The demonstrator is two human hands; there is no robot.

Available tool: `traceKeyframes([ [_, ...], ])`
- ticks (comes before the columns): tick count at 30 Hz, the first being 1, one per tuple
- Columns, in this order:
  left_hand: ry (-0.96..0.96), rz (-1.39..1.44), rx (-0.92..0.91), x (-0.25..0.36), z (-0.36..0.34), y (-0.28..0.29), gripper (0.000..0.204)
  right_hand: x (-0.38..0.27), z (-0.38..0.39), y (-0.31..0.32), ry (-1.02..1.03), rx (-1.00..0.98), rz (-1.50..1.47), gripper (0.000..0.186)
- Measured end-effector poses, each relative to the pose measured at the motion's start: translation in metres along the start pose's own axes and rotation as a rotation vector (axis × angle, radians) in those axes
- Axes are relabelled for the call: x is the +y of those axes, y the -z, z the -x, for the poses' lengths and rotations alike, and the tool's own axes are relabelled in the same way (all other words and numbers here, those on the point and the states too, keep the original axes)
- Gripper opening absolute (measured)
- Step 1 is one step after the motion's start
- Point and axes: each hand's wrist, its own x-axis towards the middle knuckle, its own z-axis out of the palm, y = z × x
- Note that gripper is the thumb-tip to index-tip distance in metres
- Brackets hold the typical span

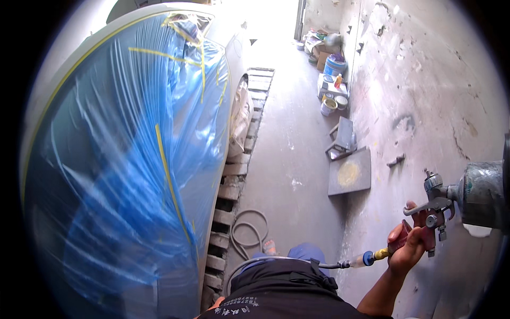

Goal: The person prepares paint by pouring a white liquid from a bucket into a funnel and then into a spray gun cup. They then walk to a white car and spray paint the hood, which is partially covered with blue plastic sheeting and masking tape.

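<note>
Right hand point(408, 245) with fingers wrapped tight round the spray gun point(433, 212) handle, gun standing upright with its cup point(481, 194) off to the right (left hand out of sight), wrapped car point(133, 159) far left.

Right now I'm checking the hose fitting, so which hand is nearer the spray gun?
Right. The right hand grips the spray gun by its handle, beside the wall. The left hand is out of view, so its distance cannot be told.
</note>
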Motion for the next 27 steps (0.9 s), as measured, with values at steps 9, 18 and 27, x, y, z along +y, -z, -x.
traceKeyframes([
  [9,0.022,0.038,0.016,0.14,-0.081,0.108,0.05,0.117,-0.17,-0.082,-0.056,-0.114,-0.077,0.059],
  [18,0.022,0.096,0.081,0.314,-0.164,0.161,0.049,0.233,-0.38,-0.121,-0.165,-0.313,-0.173,0.062],
  [27,-0.093,0.034,0.295,0.483,-0.212,0.262,0.051,0.32,-0.548,-0.153,-0.198,-0.386,-0.191,0.06],
])
